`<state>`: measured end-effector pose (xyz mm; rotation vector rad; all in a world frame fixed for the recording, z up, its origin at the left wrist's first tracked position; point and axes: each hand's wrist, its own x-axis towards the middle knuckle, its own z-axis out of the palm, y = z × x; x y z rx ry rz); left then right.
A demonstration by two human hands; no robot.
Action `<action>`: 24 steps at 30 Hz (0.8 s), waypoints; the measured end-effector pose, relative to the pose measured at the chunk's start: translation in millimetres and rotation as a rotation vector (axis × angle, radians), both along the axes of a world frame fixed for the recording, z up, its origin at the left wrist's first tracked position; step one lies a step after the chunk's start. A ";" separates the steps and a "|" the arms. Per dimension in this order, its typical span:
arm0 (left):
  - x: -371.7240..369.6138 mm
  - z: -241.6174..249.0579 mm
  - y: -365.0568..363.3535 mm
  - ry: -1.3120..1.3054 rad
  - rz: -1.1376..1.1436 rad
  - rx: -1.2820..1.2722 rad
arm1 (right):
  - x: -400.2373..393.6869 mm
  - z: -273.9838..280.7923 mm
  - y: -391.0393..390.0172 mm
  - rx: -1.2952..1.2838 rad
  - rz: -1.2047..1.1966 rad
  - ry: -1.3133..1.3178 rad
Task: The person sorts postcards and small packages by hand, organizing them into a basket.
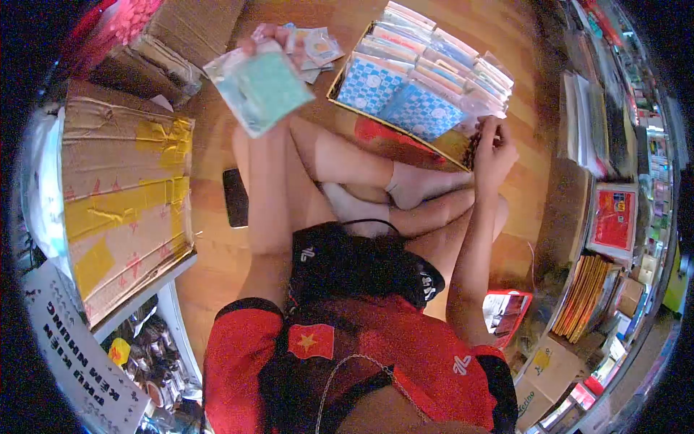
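My left hand (pixel 266 36) grips a clear plastic packet with a pale green sheet (pixel 269 88), held up above my left leg. Several small packets (pixel 318 46) lie on the floor just beyond it. A yellow-edged box (pixel 390 127) stands beyond my crossed legs, filled with upright rows of thin packets. Blue-and-white checked packets (pixel 424 110) face me at its near side. At the box's right near corner, my right hand (pixel 495 148) has its fingers pinched together beside clear plastic; what they hold is too small to tell.
A black phone-like object (pixel 235 198) lies on the wooden floor by my left leg. Taped cardboard boxes (pixel 130 210) stand at the left. Shelves with orange-edged books (pixel 584 298) and a red item (pixel 614 219) line the right side.
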<state>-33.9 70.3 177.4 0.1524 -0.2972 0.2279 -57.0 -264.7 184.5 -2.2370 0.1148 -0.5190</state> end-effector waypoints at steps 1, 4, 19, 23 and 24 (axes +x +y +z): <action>-2.7 6.1 -13.8 -0.079 -0.104 -0.052 | -3.8 3.5 0.1 0.042 0.019 -0.034; -9.6 17.9 -58.8 -0.162 -0.276 -0.098 | -25.0 22.1 13.5 0.198 0.206 -0.044; -63.0 29.2 -166.9 -0.301 -0.384 0.882 | -94.2 27.1 10.7 0.646 0.614 0.327; -62.6 28.9 -158.9 0.020 -0.076 1.250 | -83.6 20.3 -28.4 0.539 0.296 0.220; -59.0 23.6 -156.7 -0.091 0.005 1.417 | -73.3 15.7 -38.6 0.485 0.188 0.177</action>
